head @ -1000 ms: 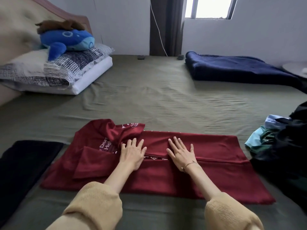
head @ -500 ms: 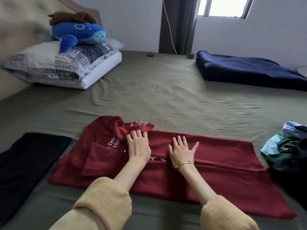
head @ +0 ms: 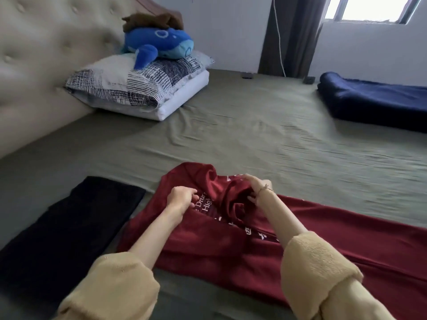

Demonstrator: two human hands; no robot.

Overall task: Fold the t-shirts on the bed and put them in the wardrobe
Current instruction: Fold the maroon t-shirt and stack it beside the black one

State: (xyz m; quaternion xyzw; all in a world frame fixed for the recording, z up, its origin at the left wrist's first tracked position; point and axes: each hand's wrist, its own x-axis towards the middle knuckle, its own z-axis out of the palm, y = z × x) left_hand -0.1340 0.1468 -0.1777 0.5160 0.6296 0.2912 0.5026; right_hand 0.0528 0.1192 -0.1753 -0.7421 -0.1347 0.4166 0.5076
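Red t-shirt [head: 312, 239] on bed [head: 254, 139], long axis left-right, bunched collar end leftward. Left hand [head: 181, 198] and right hand [head: 257, 187] both there, fingers curled, pinching cloth.

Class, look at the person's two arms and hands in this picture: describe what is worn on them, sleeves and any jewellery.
Both arms wear thick, fuzzy tan-yellow sleeves, the left sleeve and the right sleeve, each pushed up into a bunched cuff, leaving the forearms bare. The right hand has a thin gold-coloured bracelet at the wrist. The left hand shows no jewellery.
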